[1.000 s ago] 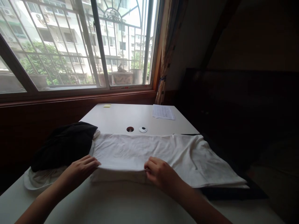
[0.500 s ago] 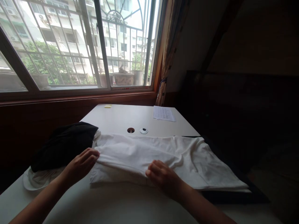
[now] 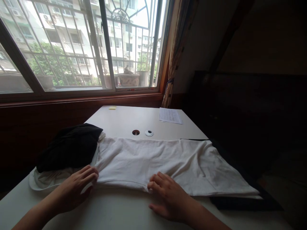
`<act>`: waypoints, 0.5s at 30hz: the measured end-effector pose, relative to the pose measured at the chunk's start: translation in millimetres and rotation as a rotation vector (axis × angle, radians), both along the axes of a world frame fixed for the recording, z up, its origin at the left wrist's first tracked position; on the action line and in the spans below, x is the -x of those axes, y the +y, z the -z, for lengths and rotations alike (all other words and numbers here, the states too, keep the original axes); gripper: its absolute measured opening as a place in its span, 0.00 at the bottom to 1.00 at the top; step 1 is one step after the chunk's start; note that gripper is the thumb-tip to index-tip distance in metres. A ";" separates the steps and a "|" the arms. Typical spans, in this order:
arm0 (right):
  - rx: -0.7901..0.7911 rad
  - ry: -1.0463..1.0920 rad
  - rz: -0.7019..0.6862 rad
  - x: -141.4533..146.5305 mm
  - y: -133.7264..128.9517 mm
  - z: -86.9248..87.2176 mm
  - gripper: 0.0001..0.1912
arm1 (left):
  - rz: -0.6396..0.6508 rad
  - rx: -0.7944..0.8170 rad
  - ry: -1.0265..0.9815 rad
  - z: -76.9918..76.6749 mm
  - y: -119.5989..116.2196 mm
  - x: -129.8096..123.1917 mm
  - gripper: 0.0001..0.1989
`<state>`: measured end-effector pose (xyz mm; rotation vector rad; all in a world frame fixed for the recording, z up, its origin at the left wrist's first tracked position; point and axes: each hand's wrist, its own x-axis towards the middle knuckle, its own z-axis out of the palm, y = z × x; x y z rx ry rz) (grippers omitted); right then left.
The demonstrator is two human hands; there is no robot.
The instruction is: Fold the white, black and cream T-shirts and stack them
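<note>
A white garment (image 3: 134, 163) lies folded lengthwise across the white table, with some creases toward its right part. My left hand (image 3: 78, 188) is at the garment's left end, fingers curved and thumb apart, fingertips touching the cloth edge. At the middle of the near edge, my right hand (image 3: 168, 196) rests its fingertips on the cloth, the thumb spread away toward the table. Neither hand grips anything. Left of the garment sits a bunched black cloth (image 3: 69, 148) on top of whitish fabric (image 3: 45, 183). Dark fabric (image 3: 247, 204) shows under the garment's right end.
The white table (image 3: 120, 119) carries printed sheets (image 3: 170, 115) and a yellow sticky note (image 3: 112, 108) at its far side. Two round holes (image 3: 136, 132) are set in its top, one with a pale cover (image 3: 149, 133). Behind stand a barred window and a tied curtain (image 3: 169, 86).
Both hands have loosened their pinch on the white garment and opened. The cloth's near edge has come down toward me and lies flatter. The view has shifted slightly.
</note>
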<state>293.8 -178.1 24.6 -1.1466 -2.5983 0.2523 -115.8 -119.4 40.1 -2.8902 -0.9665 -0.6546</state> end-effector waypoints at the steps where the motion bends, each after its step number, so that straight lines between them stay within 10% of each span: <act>1: 0.003 -0.001 0.022 3.3 -0.4 0.9 0.25 | -0.009 0.035 0.006 -2.8 -1.2 -1.3 0.05; 6: -0.003 -0.129 0.110 17.7 10.2 4.4 0.08 | 0.001 0.112 0.056 1.1 10.3 -1.8 0.03; 15: -0.290 -0.015 0.088 7.3 19.1 -35.2 0.09 | -0.059 -0.120 0.078 -15.2 17.6 1.1 0.09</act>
